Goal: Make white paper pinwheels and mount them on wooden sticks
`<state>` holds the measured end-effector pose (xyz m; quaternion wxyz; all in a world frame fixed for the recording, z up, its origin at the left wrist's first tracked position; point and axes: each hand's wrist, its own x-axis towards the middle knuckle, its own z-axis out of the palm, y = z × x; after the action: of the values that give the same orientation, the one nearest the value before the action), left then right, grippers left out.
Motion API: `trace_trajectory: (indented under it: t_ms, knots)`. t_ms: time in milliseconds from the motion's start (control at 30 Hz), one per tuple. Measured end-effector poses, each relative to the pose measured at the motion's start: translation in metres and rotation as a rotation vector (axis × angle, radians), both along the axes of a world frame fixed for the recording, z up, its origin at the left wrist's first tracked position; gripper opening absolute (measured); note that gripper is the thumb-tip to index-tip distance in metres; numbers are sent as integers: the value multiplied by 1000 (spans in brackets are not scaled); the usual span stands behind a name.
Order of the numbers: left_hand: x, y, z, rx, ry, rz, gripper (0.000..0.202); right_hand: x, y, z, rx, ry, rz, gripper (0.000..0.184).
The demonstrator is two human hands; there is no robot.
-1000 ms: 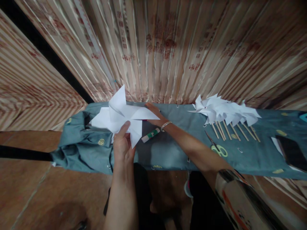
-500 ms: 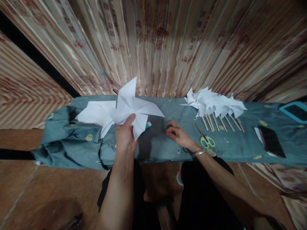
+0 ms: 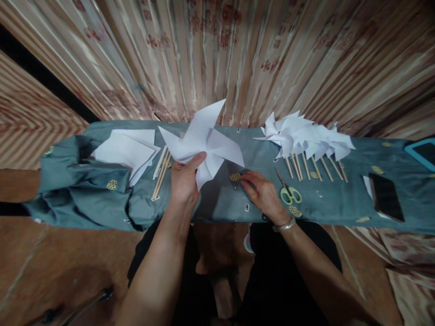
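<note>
My left hand (image 3: 186, 174) is closed on a white paper pinwheel (image 3: 212, 145), its thumb pressed on the folded centre. The pinwheel is raised above the cloth and no stick shows on it. My right hand (image 3: 260, 190) is low over the cloth, fingertips drawn together beside a yellow printed patch; whatever they pinch is too small to make out. A tiny pin-like thing (image 3: 235, 187) shows just left of those fingertips. Green-handled scissors (image 3: 290, 194) lie right of my right hand. Several finished pinwheels on sticks (image 3: 306, 138) lie overlapping in a row farther right.
A grey-green cloth (image 3: 217, 208) covers the narrow table. White paper sheets (image 3: 125, 151) lie at the left, with loose wooden sticks (image 3: 161, 179) beside them. At the right are a dark phone (image 3: 385, 197) and a blue-framed device (image 3: 421, 151). A patterned curtain (image 3: 217, 59) hangs behind.
My right hand has moved, its fingers closing together near the cloth. The left hand and pinwheel have shifted right, uncovering the loose sticks. The view has shifted slightly.
</note>
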<state>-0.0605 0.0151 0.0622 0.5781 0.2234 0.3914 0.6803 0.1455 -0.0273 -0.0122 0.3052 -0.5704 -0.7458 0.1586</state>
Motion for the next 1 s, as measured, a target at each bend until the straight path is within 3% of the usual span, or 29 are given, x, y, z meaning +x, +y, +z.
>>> trace_trajectory:
  t_ms: [267, 667, 1000]
  knots:
    - [9, -3, -1, 9, 25, -7, 44, -18, -4, 1, -43, -240, 132, 15]
    - [15, -7, -2, -32, 85, -7, 29, -26, -10, 11, -92, -485, 43, 20]
    - [18, -9, -2, -20, 113, -27, 26, -28, -14, 7, 1, -570, 50, 24]
